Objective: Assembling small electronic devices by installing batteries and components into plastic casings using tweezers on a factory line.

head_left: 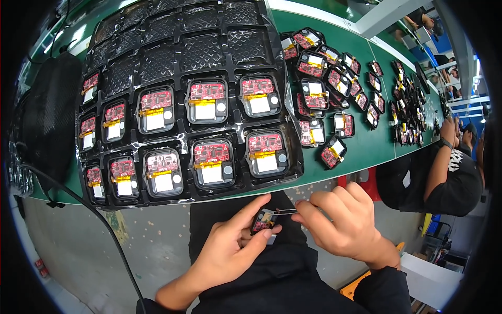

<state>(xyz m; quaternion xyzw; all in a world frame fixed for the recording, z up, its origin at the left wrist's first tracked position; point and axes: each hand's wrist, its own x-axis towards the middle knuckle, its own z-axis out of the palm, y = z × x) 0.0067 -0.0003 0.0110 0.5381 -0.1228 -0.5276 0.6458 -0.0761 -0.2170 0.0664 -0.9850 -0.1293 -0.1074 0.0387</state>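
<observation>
Above my lap, my left hand (222, 256) is closed round a small black device housing (257, 224) with a red circuit board inside, gripping it between thumb and fingers. In my closed right hand (342, 222) is a pair of thin metal tweezers (285, 211), pointing left. Their tips reach the upper part of the housing; whether they pinch anything is too small to tell. Just beyond my hands lies a black plastic tray (250, 48), whose two nearer rows hold several similar housings (213, 162) with red boards, yellow strips and white blocks.
Loose housings (315, 94) lie piled on the green table (361, 137) right of the tray, with more farther along. A black bag (49, 115) stands at the left, and a black cable (112, 230) runs down beside me. Another person (444, 180) sits at the right.
</observation>
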